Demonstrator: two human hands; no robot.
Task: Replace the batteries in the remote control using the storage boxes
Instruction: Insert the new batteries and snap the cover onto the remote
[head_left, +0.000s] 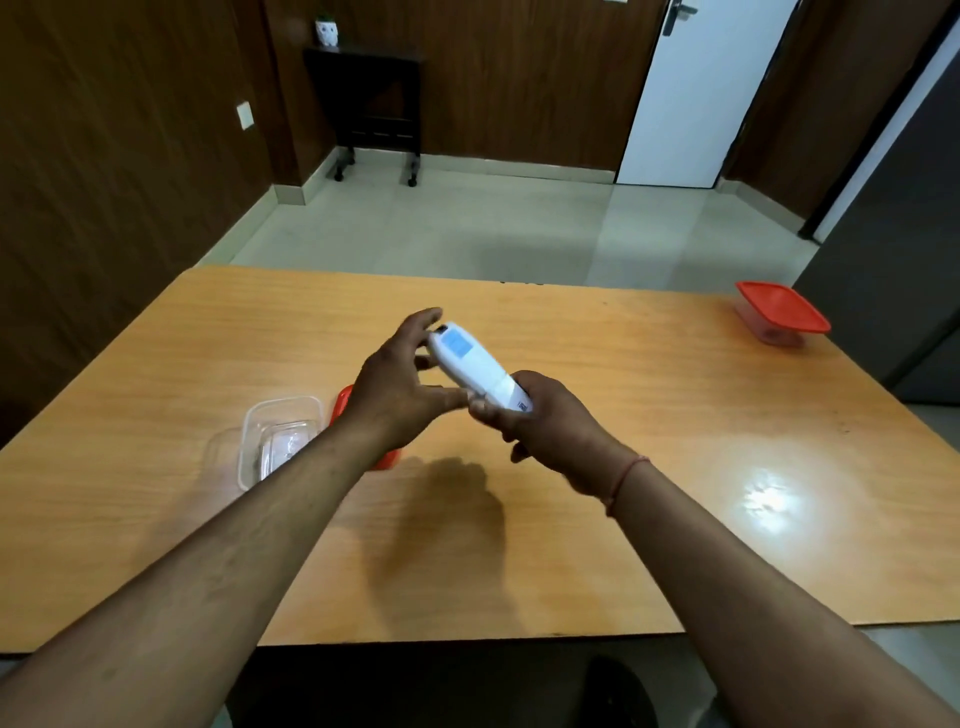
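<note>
Head view shows the remote control (475, 366) held in the air above the worktop (649, 426), tilted, with its blue panel facing up. The right hand (543, 418) grips the near end, its fingers (485, 413) curled round the body. The left hand (392, 384) sits at the far end with its fingers (448, 399) spread and lightly bent beside the casing. Whether they pinch it or only touch it, I cannot tell.

The main risk is a slip. Only one hand clearly has a firm hold, so a hard push on the battery cover could send the remote out of that grip and onto the worktop. A cover that gives suddenly could also spill batteries, which would roll.

The open clear box (283, 401) lies just under the left forearm, with its red lid (341, 402) beside it, and a careless elbow could knock either. Its contents are too blurred to name. The closed red-lidded box (782, 312) stands well apart near the far right edge. Old and new batteries could end up in the wrong box.
</note>
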